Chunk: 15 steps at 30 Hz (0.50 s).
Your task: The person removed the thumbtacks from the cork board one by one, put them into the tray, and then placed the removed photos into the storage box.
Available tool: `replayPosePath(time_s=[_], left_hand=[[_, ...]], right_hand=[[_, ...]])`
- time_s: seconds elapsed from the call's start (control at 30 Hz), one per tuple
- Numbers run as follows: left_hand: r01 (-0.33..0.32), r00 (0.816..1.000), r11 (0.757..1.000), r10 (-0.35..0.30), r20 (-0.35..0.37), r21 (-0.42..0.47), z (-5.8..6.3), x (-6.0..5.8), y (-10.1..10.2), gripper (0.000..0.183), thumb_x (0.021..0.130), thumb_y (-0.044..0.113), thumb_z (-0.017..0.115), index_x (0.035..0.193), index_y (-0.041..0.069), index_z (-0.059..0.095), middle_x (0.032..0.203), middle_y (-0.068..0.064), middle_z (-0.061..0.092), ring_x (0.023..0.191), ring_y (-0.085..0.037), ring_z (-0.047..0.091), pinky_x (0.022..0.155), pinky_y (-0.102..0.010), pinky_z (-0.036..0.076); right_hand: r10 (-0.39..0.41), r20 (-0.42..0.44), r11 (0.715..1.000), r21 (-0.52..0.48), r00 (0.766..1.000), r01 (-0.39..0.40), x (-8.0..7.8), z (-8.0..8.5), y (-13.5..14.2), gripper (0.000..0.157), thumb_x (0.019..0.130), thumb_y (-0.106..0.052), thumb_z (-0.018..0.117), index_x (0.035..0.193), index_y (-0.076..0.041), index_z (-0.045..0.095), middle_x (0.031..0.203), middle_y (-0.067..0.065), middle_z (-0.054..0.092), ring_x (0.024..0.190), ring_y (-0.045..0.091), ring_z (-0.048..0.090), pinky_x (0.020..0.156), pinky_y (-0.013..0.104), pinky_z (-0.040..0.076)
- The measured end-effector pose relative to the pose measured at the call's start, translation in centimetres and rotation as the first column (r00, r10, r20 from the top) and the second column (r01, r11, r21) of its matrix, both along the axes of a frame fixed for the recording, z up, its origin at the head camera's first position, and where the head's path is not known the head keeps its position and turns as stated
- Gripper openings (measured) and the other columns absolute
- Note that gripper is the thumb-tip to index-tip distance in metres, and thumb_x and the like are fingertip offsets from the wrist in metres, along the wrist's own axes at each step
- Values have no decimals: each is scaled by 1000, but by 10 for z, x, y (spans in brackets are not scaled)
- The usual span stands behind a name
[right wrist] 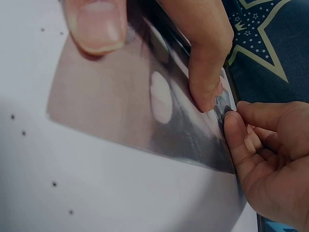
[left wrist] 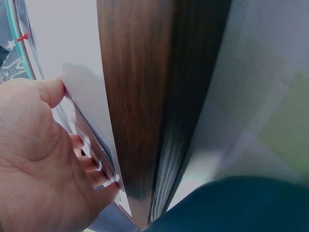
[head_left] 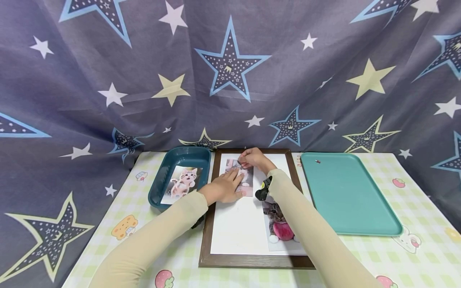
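A kitten photo (head_left: 246, 188) lies on the white, brown-framed board (head_left: 237, 236). My left hand (head_left: 225, 187) presses it down from the left with spread, fairly straight fingers; in the left wrist view thumb and fingertips touch the print. At the photo's upper edge my right hand (head_left: 255, 157) pinches a small dark pin-like piece (right wrist: 229, 113) between thumb and forefinger, mostly hidden by the fingertips. Another kitten photo, with a pink-red heart cushion (head_left: 283, 231), is on the board's lower right, partly covered by the right sleeve. Small dark holes (right wrist: 54, 184) dot the white surface.
Left of the board stands a dark teal bin (head_left: 154, 192) holding a kitten print (head_left: 185, 180). To the right lies a light teal tray (head_left: 353, 196) with a small red pin (head_left: 317, 161) near its far left corner. A starry curtain (head_left: 230, 120) hangs behind the checked tablecloth (head_left: 126, 200).
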<state>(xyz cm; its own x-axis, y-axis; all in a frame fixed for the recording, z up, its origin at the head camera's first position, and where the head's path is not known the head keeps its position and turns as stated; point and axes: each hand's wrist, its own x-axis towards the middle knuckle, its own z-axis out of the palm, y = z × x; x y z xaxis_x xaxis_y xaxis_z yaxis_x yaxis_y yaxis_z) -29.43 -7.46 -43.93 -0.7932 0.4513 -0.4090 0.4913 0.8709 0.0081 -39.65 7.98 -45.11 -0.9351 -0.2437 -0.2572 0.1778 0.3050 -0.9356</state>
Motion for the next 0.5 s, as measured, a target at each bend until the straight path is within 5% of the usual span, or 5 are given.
replayPosePath(time_s=[0.5], left_hand=[[7, 1000, 1000, -7, -11, 6, 0, 0, 0, 76, 108, 56, 32, 166, 14, 8, 173, -13, -1, 161, -29, 1, 130, -43, 17]], right_hand=[[-7, 6, 1000, 6, 1000, 7, 0, 0, 0, 10, 96, -1, 67, 102, 7, 65, 76, 2, 63, 63, 10, 61, 62, 20, 57]])
